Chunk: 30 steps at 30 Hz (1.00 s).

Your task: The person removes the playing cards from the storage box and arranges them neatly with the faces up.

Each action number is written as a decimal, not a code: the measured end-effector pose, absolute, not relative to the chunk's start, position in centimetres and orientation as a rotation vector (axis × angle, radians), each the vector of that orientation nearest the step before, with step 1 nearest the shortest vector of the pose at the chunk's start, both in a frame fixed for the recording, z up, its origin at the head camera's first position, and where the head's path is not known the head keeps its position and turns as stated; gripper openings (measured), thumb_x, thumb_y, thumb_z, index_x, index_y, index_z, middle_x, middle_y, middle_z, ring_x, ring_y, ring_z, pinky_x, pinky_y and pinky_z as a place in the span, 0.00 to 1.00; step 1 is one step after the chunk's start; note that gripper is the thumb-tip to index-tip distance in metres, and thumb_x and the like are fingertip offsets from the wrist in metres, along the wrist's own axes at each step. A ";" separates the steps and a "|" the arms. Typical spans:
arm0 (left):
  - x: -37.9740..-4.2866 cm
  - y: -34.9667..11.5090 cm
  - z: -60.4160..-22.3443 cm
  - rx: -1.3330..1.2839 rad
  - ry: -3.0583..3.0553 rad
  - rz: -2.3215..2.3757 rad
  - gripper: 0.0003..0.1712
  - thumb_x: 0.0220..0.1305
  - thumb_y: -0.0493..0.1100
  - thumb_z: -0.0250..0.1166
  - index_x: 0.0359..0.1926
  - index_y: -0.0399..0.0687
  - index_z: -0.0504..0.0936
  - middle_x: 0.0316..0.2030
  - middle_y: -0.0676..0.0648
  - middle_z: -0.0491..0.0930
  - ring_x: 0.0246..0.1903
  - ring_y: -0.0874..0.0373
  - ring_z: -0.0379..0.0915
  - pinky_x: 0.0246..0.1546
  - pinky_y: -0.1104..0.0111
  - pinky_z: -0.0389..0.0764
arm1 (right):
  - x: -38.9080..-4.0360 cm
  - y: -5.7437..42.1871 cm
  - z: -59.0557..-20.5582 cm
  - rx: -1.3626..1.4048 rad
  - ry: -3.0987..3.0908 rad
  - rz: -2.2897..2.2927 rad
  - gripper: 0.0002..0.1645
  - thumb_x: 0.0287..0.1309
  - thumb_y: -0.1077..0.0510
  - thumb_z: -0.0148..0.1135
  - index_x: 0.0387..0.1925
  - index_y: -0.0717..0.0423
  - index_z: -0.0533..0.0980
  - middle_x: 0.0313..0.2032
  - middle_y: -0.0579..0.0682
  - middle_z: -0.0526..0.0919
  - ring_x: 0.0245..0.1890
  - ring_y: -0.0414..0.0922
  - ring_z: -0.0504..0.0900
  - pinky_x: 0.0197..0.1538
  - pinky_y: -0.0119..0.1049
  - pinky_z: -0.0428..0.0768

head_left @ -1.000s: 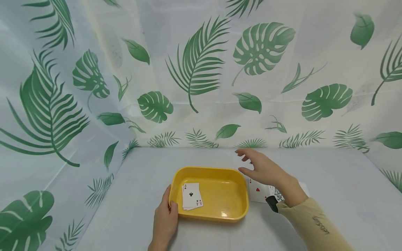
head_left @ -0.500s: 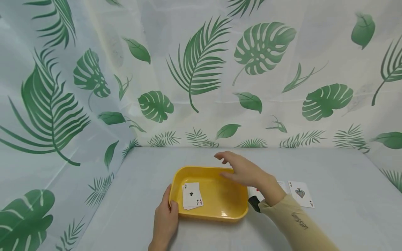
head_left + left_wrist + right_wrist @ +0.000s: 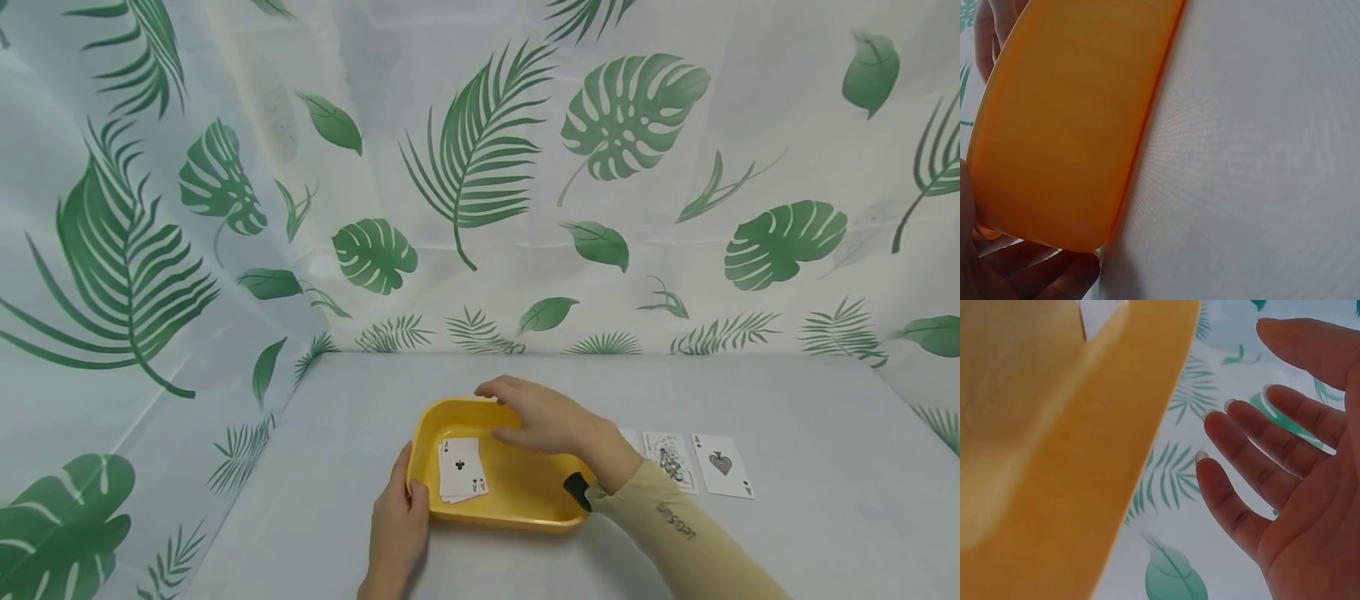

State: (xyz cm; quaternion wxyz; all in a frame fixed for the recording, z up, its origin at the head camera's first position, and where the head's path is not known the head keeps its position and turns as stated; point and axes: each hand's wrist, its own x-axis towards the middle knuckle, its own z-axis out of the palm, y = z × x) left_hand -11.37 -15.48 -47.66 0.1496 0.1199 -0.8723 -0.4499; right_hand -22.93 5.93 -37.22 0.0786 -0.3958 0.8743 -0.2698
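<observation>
My left hand holds the left end of a yellow tray, thumb at the rim. In the left wrist view its fingers lie against the tray's end wall. A small stack of playing cards lies inside at the left, an ace of clubs on top. Above the tray's right half hovers my right hand, with nothing in it. The right wrist view shows its fingers spread and slightly bent, apart from the tray wall.
Right of the tray lie an ace of spades, a joker-like card and a white card mostly hidden by the right wrist. A leaf-patterned sheet hangs behind the pale tabletop.
My right hand has moved left from beyond the tray's right edge to above the tray, uncovering the joker-like card and the ace of spades. The left hand and the card stack stay put.
</observation>
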 end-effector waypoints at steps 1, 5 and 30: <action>-11.4 -15.5 -47.6 0.346 -2.507 -1.295 0.31 0.70 0.34 0.52 0.74 0.40 0.66 0.66 0.41 0.73 0.45 0.57 0.74 0.56 0.54 0.77 | -23.0 5.7 -37.4 -1.192 2.616 -0.801 0.31 0.63 0.57 0.68 0.66 0.57 0.71 0.62 0.54 0.76 0.57 0.52 0.77 0.60 0.48 0.75; -11.3 -15.5 -47.6 0.348 -2.510 -1.296 0.31 0.70 0.34 0.52 0.74 0.41 0.66 0.66 0.41 0.73 0.45 0.57 0.75 0.56 0.54 0.77 | -23.0 5.0 -37.8 -1.194 2.620 -0.754 0.30 0.63 0.56 0.67 0.65 0.56 0.72 0.62 0.53 0.77 0.57 0.50 0.77 0.61 0.48 0.75; -11.5 -15.6 -47.6 0.347 -2.534 -1.290 0.32 0.68 0.33 0.53 0.74 0.41 0.66 0.63 0.40 0.76 0.36 0.60 0.73 0.39 0.66 0.77 | -23.5 2.1 -40.6 -1.171 2.546 -0.421 0.41 0.56 0.45 0.74 0.68 0.50 0.71 0.66 0.51 0.71 0.66 0.52 0.68 0.67 0.51 0.67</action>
